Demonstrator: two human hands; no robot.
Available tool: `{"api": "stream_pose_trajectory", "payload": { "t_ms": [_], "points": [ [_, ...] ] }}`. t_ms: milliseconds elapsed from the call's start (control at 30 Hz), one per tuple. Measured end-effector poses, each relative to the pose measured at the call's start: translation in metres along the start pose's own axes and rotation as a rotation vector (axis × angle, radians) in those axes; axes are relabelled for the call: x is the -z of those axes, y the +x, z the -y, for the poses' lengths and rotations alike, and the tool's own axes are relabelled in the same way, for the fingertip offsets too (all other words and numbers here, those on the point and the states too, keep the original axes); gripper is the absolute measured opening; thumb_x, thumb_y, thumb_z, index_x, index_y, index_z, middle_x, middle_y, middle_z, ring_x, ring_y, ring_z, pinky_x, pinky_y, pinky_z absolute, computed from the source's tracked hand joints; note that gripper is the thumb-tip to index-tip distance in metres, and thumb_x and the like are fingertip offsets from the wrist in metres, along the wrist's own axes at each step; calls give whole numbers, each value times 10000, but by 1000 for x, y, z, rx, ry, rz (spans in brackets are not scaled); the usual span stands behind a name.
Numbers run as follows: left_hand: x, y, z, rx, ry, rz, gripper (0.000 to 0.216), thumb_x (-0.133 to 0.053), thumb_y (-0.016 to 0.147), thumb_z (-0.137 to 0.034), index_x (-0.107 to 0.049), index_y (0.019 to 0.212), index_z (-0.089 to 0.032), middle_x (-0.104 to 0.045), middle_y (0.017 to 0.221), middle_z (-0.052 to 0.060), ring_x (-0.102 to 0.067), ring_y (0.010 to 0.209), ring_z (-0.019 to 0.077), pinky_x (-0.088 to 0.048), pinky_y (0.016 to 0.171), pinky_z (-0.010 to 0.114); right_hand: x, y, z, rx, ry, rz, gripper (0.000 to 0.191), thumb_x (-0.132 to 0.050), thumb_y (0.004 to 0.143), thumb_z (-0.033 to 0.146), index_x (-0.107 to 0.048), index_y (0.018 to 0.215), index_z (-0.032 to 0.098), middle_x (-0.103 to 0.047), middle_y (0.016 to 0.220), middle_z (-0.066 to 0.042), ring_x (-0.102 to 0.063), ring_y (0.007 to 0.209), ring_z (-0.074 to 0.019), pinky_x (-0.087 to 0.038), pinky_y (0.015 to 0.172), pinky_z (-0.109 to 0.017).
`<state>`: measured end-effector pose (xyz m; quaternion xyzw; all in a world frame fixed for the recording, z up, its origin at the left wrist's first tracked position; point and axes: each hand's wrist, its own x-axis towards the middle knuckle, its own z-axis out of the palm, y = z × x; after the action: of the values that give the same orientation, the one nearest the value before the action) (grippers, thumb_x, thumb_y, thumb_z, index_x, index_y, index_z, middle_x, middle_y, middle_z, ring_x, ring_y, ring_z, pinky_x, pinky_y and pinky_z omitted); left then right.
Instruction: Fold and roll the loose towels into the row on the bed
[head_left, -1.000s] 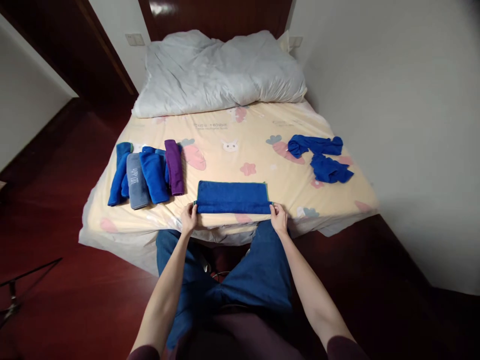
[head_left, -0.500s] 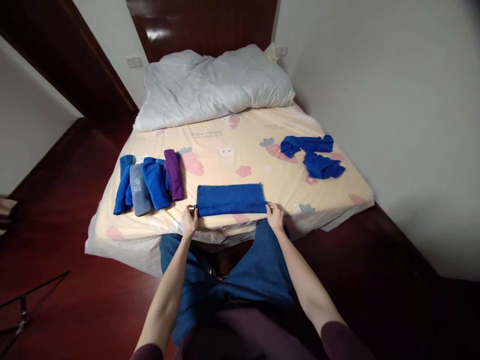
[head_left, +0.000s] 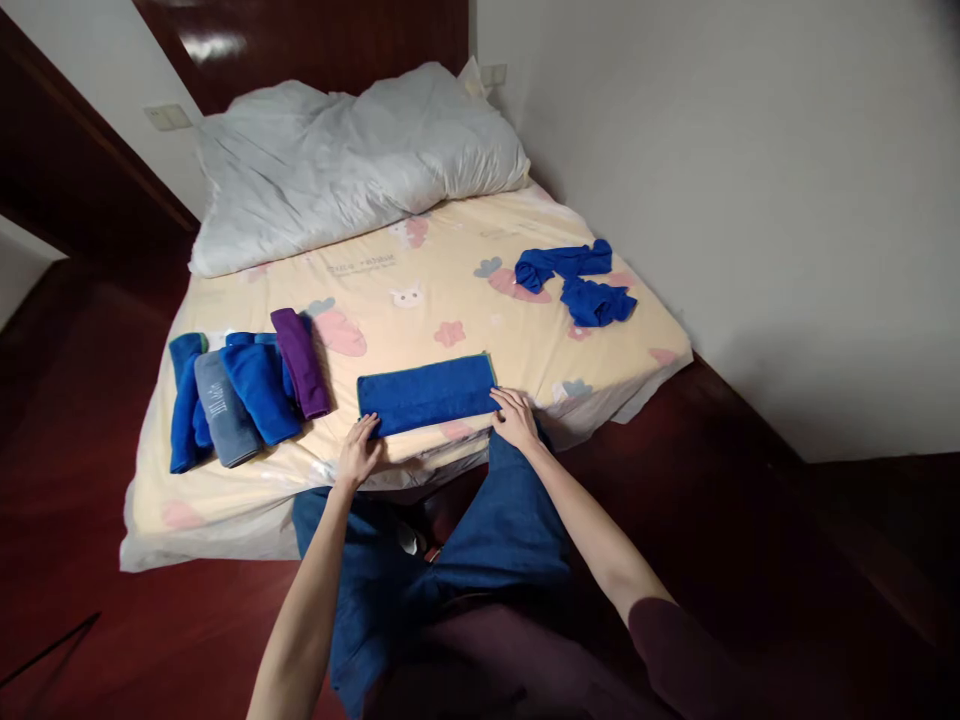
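Nearest to us are our own legs in blue jeans (head_left: 517,520), with the dark red floor (head_left: 112,620) on either side. Just past our knees is the near edge of the bed (head_left: 450,270), covered in a pale yellow sheet with cartoon prints.

Our left hand (head_left: 358,452) lies at the left near corner of a folded blue towel (head_left: 426,393), with its fingertips touching the hem. We cannot tell whether they pinch the cloth or only rest on it. Our right hand (head_left: 516,420) lies at the towel's right near corner with its fingers spread and laid flat, gripping nothing. The towel is a long, flat strip that runs along the near edge of the bed, between our two hands.

To the left of the towel, a row of rolled cloths lies side by side, touching: a blue roll (head_left: 182,400), a grey roll (head_left: 223,408), a second blue roll (head_left: 259,390) and a purple roll (head_left: 300,360).

Farther back on the right, well apart from the towel, two crumpled blue cloths (head_left: 577,280) lie together near the wall (head_left: 712,150). At the head of the bed is a rumpled white duvet (head_left: 337,160).
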<state>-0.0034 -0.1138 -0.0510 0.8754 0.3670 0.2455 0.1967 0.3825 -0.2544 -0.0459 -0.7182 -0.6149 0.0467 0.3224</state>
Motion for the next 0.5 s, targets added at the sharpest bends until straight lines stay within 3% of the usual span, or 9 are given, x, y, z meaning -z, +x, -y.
{"api": "stream_pose_trajectory", "payload": {
  "t_ms": [200,500],
  "points": [
    [-18,5,8,85,-55,-148,487,-515,858,-198,-576,1341,-198,-604,1411,97,-497,1369,291,-390,1172,526,-1,8,-1,-13,17,4,516,-551,798,100,-650,1294,199,-624,1404,-55,-524,1309,-254,-389,1128,-461],
    [-19,5,5,153,-146,-323,587,-469,696,-51,-645,1236,-198,-643,1344,88,-523,1318,271,-395,1160,496,-7,15,-16,-29,75,10,616,-443,805,11,-616,1361,211,-641,1366,-54,-523,1291,-236,-402,1138,-446]
  ]
}}
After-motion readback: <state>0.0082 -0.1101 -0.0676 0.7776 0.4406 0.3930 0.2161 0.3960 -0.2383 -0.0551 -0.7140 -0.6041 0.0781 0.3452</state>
